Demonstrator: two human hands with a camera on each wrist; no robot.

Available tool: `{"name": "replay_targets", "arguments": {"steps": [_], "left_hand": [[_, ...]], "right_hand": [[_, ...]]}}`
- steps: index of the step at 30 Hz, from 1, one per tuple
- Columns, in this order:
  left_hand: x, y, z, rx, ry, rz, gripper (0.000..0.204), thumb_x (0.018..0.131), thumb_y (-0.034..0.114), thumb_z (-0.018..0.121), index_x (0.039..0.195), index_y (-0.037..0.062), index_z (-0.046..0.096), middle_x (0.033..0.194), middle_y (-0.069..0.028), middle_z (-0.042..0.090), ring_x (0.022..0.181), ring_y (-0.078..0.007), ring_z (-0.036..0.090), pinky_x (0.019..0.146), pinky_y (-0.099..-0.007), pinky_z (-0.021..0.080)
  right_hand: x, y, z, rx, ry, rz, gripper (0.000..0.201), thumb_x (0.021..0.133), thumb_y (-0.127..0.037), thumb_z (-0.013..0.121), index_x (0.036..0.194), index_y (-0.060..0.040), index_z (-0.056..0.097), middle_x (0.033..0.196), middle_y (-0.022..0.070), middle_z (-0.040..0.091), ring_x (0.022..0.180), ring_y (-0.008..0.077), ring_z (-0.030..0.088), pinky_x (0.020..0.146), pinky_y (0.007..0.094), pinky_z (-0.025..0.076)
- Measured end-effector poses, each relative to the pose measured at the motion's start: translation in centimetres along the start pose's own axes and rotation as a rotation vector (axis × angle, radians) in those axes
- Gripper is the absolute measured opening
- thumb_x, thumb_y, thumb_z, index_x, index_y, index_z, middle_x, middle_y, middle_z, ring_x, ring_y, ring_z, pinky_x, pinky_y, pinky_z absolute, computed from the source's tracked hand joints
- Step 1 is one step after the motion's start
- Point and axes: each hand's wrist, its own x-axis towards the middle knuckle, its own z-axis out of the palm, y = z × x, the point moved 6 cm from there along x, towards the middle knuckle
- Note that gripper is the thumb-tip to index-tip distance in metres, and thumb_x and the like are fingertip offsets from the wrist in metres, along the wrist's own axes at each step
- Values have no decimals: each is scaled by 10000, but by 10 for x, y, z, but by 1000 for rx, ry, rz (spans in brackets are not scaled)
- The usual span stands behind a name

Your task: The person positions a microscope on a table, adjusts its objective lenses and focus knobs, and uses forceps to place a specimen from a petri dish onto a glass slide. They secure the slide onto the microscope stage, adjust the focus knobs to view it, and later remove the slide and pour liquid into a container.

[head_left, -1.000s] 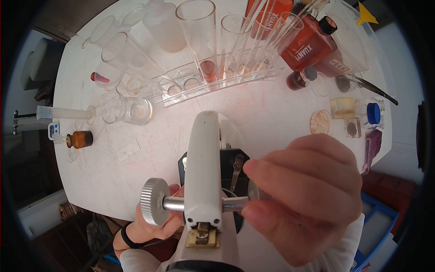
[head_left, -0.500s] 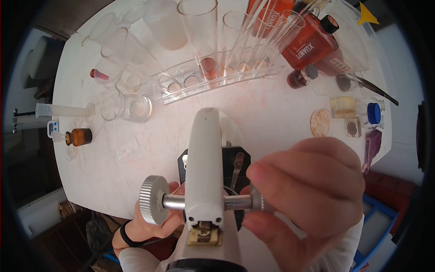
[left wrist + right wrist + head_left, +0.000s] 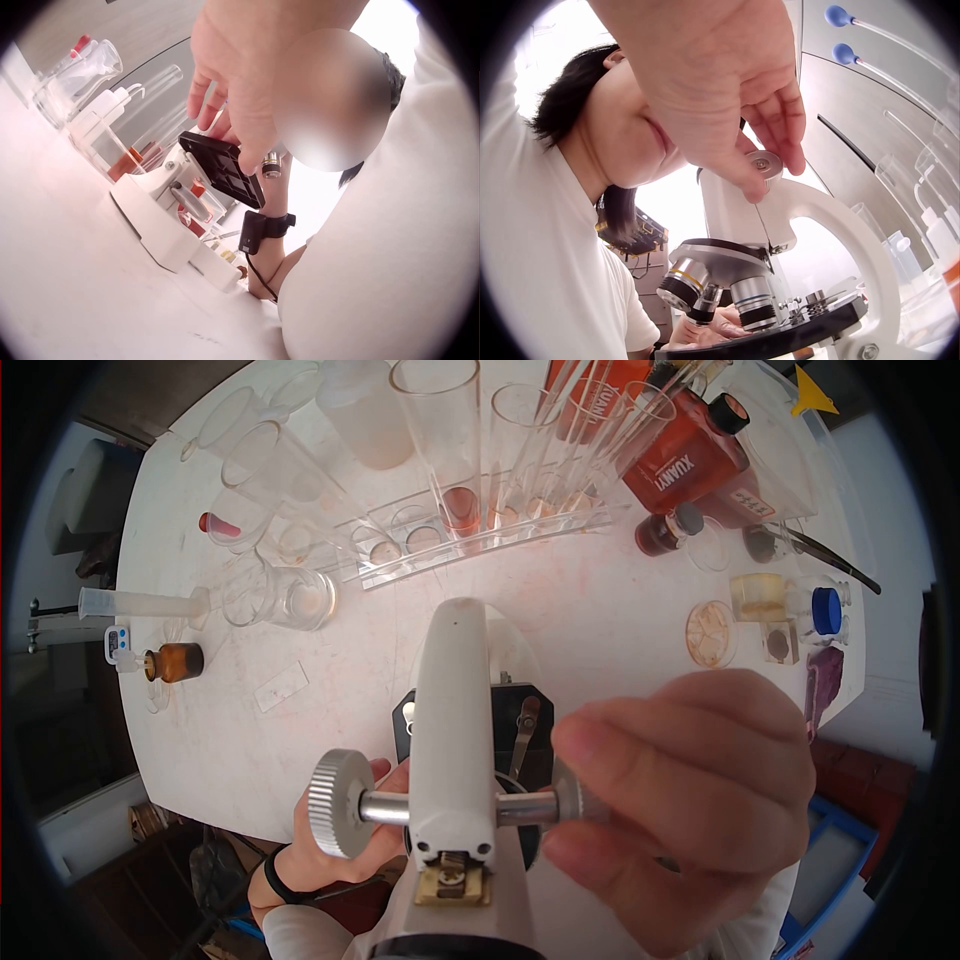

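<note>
A white microscope [image 3: 452, 710] stands in the middle of the head view, its arm towards the camera. My right hand [image 3: 700, 790] pinches the ridged metal focus knob [image 3: 572, 800] on its right, thumb below and forefinger above. In the right wrist view the thumb and fingers lie round that knob [image 3: 763, 163], above the objective lenses [image 3: 754, 304]. My left hand [image 3: 345, 840] is at the black stage [image 3: 221, 169], thumb under its edge and fingers over the other face. The left focus knob [image 3: 338, 803] partly hides this hand in the head view.
Behind the microscope stands a clear rack [image 3: 480, 545] with tubes. Glass beakers [image 3: 300, 600] and a brown bottle [image 3: 175, 662] are on the left. Red bottles [image 3: 690, 465], a petri dish [image 3: 710, 633] and small jars stand right. A glass slide [image 3: 282, 686] lies left of the microscope.
My right thumb and forefinger have shifted slightly right along the knob, parting a little and drawing in again as the hand turns. My left hand has stayed at the stage.
</note>
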Motion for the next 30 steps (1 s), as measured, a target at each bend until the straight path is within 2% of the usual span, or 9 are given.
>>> {"name": "replay_targets", "arguments": {"steps": [3, 4, 6, 7, 8, 10, 12, 24, 30], "left_hand": [[0, -1, 0, 42, 5, 23, 302, 728, -29, 591, 1003, 94, 569, 1054, -73, 617, 834, -204, 629, 642, -308, 543], [-1, 0, 0, 58, -4, 52, 299, 734, -29, 587, 1006, 91, 569, 1048, -69, 618, 830, -201, 630, 637, -305, 545], [-1, 0, 2, 59, 0, 36, 298, 737, -16, 592, 1014, 90, 569, 1044, -62, 618, 827, -200, 630, 631, -303, 546], [0, -1, 3, 61, 5, 21, 298, 740, -3, 596, 1022, 89, 568, 1039, -55, 618, 824, -200, 631, 625, -301, 547], [2, 1, 1, 61, 5, 20, 298, 740, -3, 596, 1022, 89, 568, 1039, -55, 618, 824, -200, 631, 625, -301, 547], [7, 0, -2, -36, -8, -73, 307, 746, 29, 610, 1043, 88, 566, 1040, -48, 614, 820, -198, 633, 618, -300, 548], [5, -1, 1, -21, -6, -55, 315, 749, 37, 611, 1055, 90, 565, 1045, -50, 611, 818, -196, 633, 616, -300, 549], [4, -1, 2, 44, 18, -14, 360, 747, -14, 596, 1090, 80, 543, 1097, -52, 597, 830, -186, 625, 629, -287, 544], [2, 0, 4, 117, 37, 13, 376, 737, -61, 596, 1081, 81, 538, 1095, -50, 601, 846, -184, 620, 630, -285, 545]], "right_hand": [[2, -7, -3, 21, -232, 78, 194, 731, -158, 619, 903, -106, 545, 862, 98, 600, 641, 190, 574, 509, 301, 447], [7, -15, -7, 21, -232, 78, 194, 731, -158, 619, 903, -106, 545, 862, 98, 600, 641, 190, 574, 509, 301, 447], [12, -15, -4, -68, -342, 332, 199, 733, -181, 616, 895, -103, 532, 898, 87, 590, 676, 180, 571, 537, 288, 447], [9, -12, -2, -68, -343, 333, 199, 733, -181, 616, 895, -103, 532, 898, 87, 590, 676, 180, 571, 537, 288, 447], [7, -11, -2, -56, -279, 254, 214, 730, -177, 629, 903, -103, 528, 891, 84, 593, 668, 174, 570, 536, 278, 445], [2, -7, 0, -44, -215, 175, 229, 727, -174, 642, 910, -102, 523, 884, 82, 596, 660, 168, 568, 536, 268, 442], [2, -7, 1, -31, -166, 95, 265, 715, -171, 678, 917, -108, 519, 869, 74, 601, 664, 157, 570, 529, 257, 439], [5, -3, 2, -32, -184, 29, 221, 717, -150, 687, 859, -82, 532, 772, 74, 625, 603, 145, 587, 486, 241, 445], [6, -3, 2, -56, -188, 70, 203, 723, -167, 684, 836, -66, 548, 739, 74, 627, 593, 143, 586, 485, 238, 451]]}}
